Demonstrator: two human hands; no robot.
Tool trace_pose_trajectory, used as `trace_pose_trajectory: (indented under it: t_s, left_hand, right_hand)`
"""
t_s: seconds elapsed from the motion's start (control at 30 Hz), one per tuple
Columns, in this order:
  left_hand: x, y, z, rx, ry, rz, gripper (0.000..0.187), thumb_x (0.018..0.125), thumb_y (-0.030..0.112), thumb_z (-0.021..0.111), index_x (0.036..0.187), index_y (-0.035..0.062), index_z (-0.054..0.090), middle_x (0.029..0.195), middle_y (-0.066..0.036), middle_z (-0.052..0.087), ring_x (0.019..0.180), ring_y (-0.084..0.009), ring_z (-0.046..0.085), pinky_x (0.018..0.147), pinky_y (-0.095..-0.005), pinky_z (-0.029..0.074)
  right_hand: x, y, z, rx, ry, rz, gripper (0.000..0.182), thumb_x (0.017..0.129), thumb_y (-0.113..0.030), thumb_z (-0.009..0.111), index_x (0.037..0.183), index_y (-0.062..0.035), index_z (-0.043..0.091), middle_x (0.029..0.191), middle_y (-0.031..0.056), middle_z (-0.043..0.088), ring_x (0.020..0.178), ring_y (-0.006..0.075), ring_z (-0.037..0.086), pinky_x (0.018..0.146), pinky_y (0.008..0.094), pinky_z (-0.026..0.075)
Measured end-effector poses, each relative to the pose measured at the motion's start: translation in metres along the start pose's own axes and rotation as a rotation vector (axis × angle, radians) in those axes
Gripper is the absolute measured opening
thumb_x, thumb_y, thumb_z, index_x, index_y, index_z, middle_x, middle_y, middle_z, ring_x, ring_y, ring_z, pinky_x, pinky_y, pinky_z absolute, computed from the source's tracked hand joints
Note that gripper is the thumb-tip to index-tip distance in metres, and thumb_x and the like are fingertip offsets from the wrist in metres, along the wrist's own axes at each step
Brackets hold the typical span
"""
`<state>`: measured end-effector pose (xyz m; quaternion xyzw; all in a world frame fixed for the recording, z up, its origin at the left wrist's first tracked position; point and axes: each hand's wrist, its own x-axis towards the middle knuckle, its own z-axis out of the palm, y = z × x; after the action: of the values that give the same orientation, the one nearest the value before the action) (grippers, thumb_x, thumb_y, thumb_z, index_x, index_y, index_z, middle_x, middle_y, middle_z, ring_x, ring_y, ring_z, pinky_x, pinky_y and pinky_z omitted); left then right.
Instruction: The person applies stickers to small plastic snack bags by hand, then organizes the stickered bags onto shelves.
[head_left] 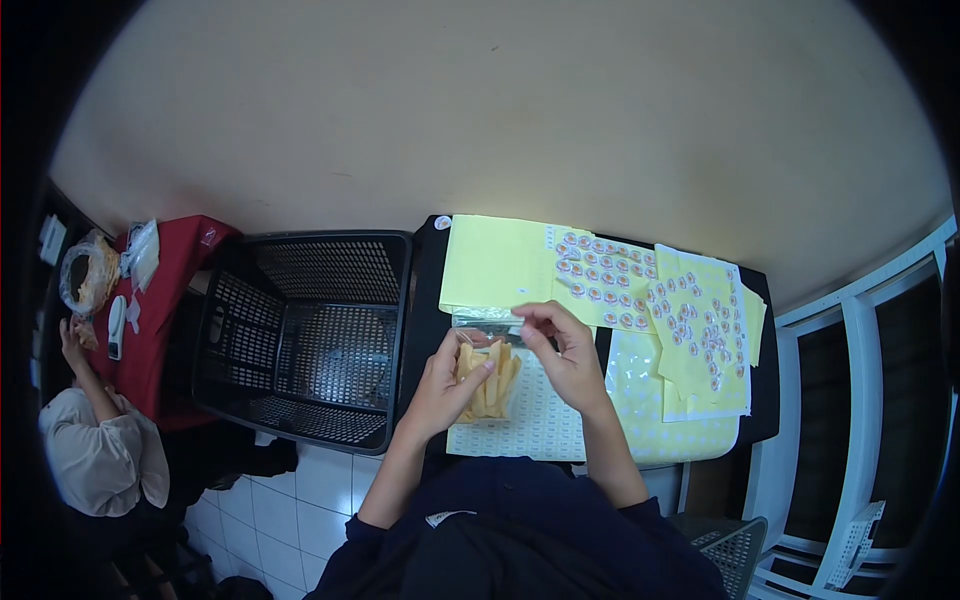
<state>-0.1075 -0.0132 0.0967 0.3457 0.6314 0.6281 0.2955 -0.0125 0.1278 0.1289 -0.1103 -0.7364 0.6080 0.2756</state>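
A clear plastic bag point(490, 385) of pale yellow stick-shaped snacks is in front of me, above a sheet of small printed labels point(540, 430). My left hand point(447, 383) grips the bag's left side, with the thumb across its front. At the bag's upper right, my right hand point(562, 350) has thumb and forefinger pinched together on the clear top edge. Beyond the bag lies a plain yellow sheet point(498, 262). Yellow sheets with round stickers point(600, 270) lie to the right of it.
A black plastic crate point(400, 340) stands left of my table. Farther left, a person point(105, 450) sits at a red-covered table point(165, 330) with a bag of snacks point(97, 275) and a white device point(117, 325). A grey basket point(735, 550) is at lower right.
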Motion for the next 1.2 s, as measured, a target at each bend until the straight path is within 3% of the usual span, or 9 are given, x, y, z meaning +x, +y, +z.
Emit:
trace_pose_trajectory:
  t_s: [0.1, 0.23, 0.7, 0.83, 1.2]
  left_hand:
    - [-0.001, 0.003, 0.001, 0.037, -0.032, -0.009, 0.024, 0.080, 0.015, 0.057, 0.096, 0.0003, 0.045, 0.090, -0.011, 0.057, 0.085, -0.0146, 0.055, 0.076, -0.0280, 0.043]
    - [-0.003, 0.008, 0.007, 0.116, -0.018, 0.040, 0.023, 0.080, 0.014, 0.056, 0.096, 0.0005, 0.047, 0.087, -0.012, 0.058, 0.081, -0.0151, 0.057, 0.070, -0.0277, 0.044]
    - [-0.005, 0.011, 0.011, 0.110, 0.026, -0.041, 0.025, 0.086, 0.013, 0.047, 0.105, -0.0025, 0.052, 0.083, -0.012, 0.061, 0.078, -0.0123, 0.058, 0.068, -0.0250, 0.044]
    - [-0.005, 0.007, 0.011, 0.092, 0.032, 0.015, 0.026, 0.088, 0.013, 0.044, 0.106, -0.0026, 0.052, 0.082, -0.011, 0.061, 0.078, -0.0101, 0.056, 0.067, -0.0239, 0.043]
    - [-0.005, 0.000, 0.014, 0.086, 0.055, 0.066, 0.027, 0.088, 0.014, 0.042, 0.107, -0.0033, 0.052, 0.071, -0.008, 0.059, 0.067, -0.0077, 0.052, 0.060, -0.0235, 0.042]
  right_hand:
    - [0.001, -0.005, 0.008, -0.018, -0.080, 0.046, 0.035, 0.079, -0.002, 0.054, 0.113, -0.0011, 0.045, 0.075, 0.0018, 0.054, 0.068, 0.0077, 0.049, 0.063, 0.0207, 0.039]
    - [0.002, -0.011, 0.016, -0.054, -0.116, 0.055, 0.040, 0.077, -0.003, 0.056, 0.115, -0.0006, 0.042, 0.073, 0.0040, 0.055, 0.067, 0.0092, 0.050, 0.064, 0.0228, 0.041]
    - [-0.001, -0.014, 0.017, -0.047, -0.094, 0.037, 0.042, 0.076, -0.001, 0.057, 0.115, 0.0005, 0.041, 0.072, 0.0038, 0.056, 0.066, 0.0086, 0.050, 0.063, 0.0224, 0.041]
    - [-0.002, -0.014, 0.019, -0.089, -0.113, 0.010, 0.042, 0.076, -0.001, 0.056, 0.115, 0.0006, 0.039, 0.072, 0.0067, 0.054, 0.064, 0.0122, 0.052, 0.064, 0.0254, 0.042]
    - [-0.003, -0.015, 0.021, -0.137, -0.056, -0.004, 0.043, 0.074, -0.001, 0.058, 0.114, 0.0008, 0.040, 0.071, 0.0075, 0.056, 0.063, 0.0124, 0.054, 0.063, 0.0244, 0.045]
